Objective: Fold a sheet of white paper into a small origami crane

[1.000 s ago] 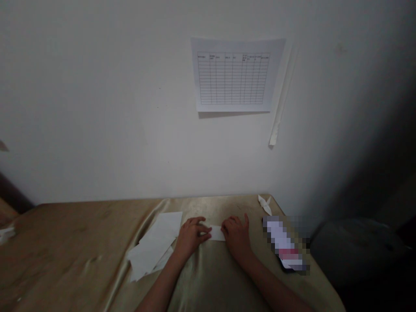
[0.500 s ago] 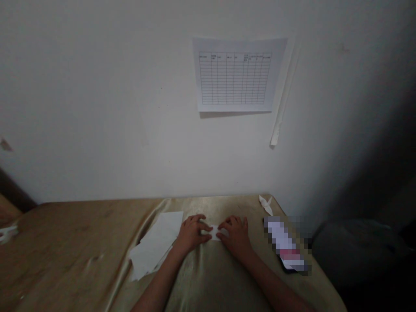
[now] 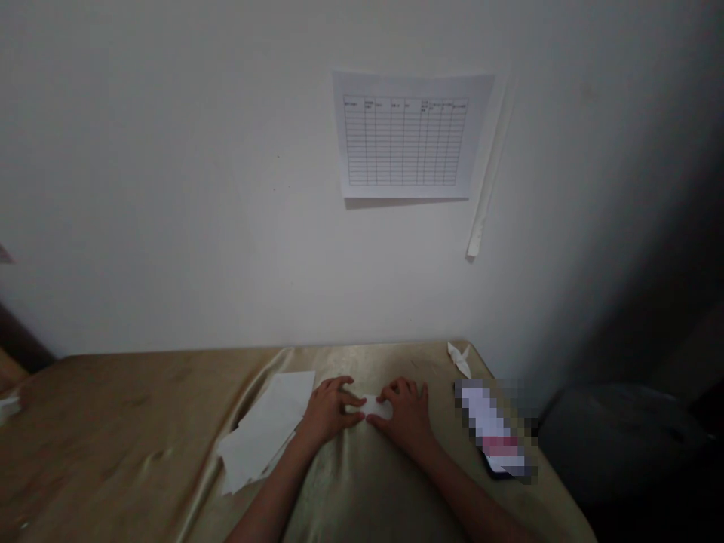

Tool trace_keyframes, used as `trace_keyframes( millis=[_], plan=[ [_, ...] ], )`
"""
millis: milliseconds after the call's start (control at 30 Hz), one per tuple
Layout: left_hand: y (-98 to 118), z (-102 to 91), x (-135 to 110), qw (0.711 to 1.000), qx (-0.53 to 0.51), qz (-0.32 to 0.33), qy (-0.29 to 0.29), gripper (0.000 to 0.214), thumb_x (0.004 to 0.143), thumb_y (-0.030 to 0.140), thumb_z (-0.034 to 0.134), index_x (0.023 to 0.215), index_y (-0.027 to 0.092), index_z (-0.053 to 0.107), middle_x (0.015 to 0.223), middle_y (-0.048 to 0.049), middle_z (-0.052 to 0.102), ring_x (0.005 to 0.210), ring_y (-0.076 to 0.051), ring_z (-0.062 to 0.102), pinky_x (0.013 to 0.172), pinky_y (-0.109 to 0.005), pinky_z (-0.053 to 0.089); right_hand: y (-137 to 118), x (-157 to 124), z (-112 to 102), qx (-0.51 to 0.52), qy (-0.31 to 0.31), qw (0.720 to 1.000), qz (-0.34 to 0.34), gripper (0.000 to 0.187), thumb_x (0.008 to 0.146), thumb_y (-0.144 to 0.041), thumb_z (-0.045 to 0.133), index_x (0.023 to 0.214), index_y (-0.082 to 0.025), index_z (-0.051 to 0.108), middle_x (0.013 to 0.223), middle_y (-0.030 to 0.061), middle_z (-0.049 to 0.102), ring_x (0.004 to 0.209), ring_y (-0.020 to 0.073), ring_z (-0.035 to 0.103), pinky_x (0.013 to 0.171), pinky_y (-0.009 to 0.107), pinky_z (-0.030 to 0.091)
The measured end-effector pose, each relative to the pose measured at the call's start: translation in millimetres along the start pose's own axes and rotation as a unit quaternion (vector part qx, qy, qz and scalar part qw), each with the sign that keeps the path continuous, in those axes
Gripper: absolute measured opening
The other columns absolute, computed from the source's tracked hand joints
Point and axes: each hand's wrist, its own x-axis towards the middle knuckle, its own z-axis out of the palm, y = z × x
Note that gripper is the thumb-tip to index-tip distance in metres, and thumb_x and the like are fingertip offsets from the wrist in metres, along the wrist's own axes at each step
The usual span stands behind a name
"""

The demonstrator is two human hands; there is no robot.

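1. The right hand (image 3: 408, 413) is holding a white paper slip (image 3: 378, 408), its thumb at the near edge, its forefinger at the far one.
2. The left hand (image 3: 326, 409) is meeting the slip's left end, thumb and forefinger standing narrowly apart; whether they are pinching, one cannot tell.
3. The slip is lying between both hands on a gold-covered table (image 3: 356, 494), short of the far edge.
4. Leftward, loose sheets (image 3: 265, 426) are resting beside the wrist, cloth stretching beyond toward the left edge.
5. Rightward, cloth is separating the hand from a pixelated phone (image 3: 491, 428) lying along the right edge.
6. A folded paper (image 3: 459, 360) is sitting near the far right corner.
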Motion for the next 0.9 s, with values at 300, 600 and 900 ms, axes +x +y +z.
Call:
trace_keyframes(
  millis=[300, 600, 900],
  plan=[
    [-1.4, 0.6, 0.1, 1.0, -0.001, 0.013, -0.001, 0.031, 0.07, 0.041, 0.082, 0.101, 0.04, 0.079, 0.138, -0.0014, 0.062, 0.13, -0.031, 0.053, 0.112, -0.047, 0.04, -5.6, 2.3, -3.2, -0.008, -0.027, 0.999, 0.036, 0.049, 0.073, -0.067, 0.072, 0.103, -0.029, 0.067, 0.115, 0.0084, 0.063, 0.117, 0.0327, 0.052, 0.114, 0.062, 0.015],
    [-1.4, 2.1, -2.0, 1.0, -0.01, 0.012, -0.003, 0.03, 0.074, 0.043, 0.08, 0.103, 0.041, 0.079, 0.14, -0.0004, 0.06, 0.131, -0.03, 0.053, 0.114, -0.046, 0.039, 17.8, -4.6, -13.5, 0.055, -0.072, 0.996, 0.011, 0.04, 0.077, -0.044, 0.074, 0.114, -0.033, 0.068, 0.123, 0.0057, 0.059, 0.121, 0.0298, 0.05, 0.114, 0.047, 0.024],
    [-1.4, 2.1, -3.7, 1.0, -0.002, 0.019, 0.006, 0.029, 0.077, 0.043, 0.077, 0.106, 0.04, 0.078, 0.141, 0.0001, 0.061, 0.131, -0.029, 0.052, 0.115, -0.046, 0.038, 34.1, -4.7, -26.5, 0.106, -0.117, 0.987, -0.013, 0.039, 0.076, -0.03, 0.075, 0.115, -0.037, 0.071, 0.126, 0.0024, 0.056, 0.122, 0.0237, 0.048, 0.109, 0.036, 0.033]
  ],
)
